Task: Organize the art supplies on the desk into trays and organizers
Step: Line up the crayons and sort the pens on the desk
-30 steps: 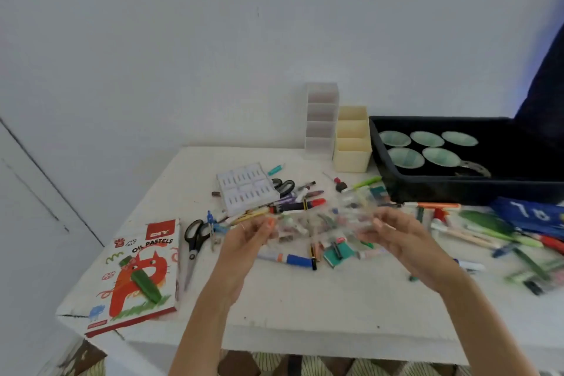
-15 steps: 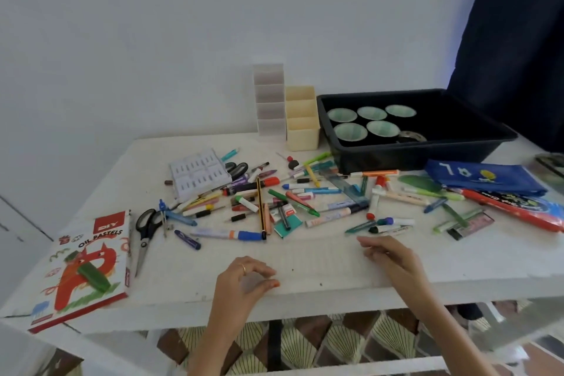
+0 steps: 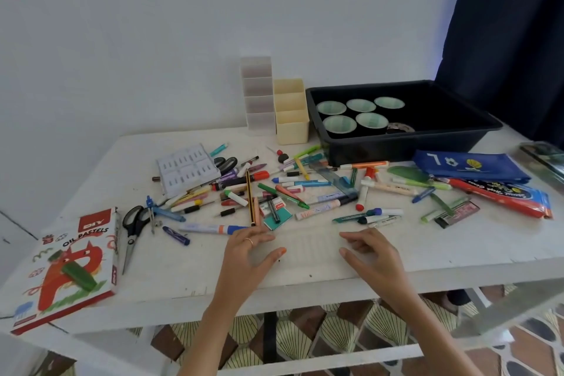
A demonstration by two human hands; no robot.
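Observation:
A clear plastic tray [image 3: 308, 250] lies flat on the white desk [image 3: 457, 250] near its front edge and is hard to see against the top. My left hand [image 3: 247, 256] curls around the tray's left end, thumb and fingers a little apart. My right hand [image 3: 370, 253] holds the right end the same way. Behind the tray lies a loose scatter of markers, pens and crayons [image 3: 305, 192]. A white divided organizer [image 3: 258, 94] and a cream one [image 3: 291, 113] stand at the back. A black bin [image 3: 406, 146] holds several green cups [image 3: 338, 123].
An oil pastels box [image 3: 65, 265] sits at the front left corner, with black scissors [image 3: 134, 223] beside it. A blue pouch [image 3: 467, 166] and a red packet [image 3: 500, 195] lie on the right. A white card [image 3: 187, 168] rests among the pens.
One second ago both hands held the clear tray up over the pens. They have since brought it down flat on the desk's front edge, and the view turned right.

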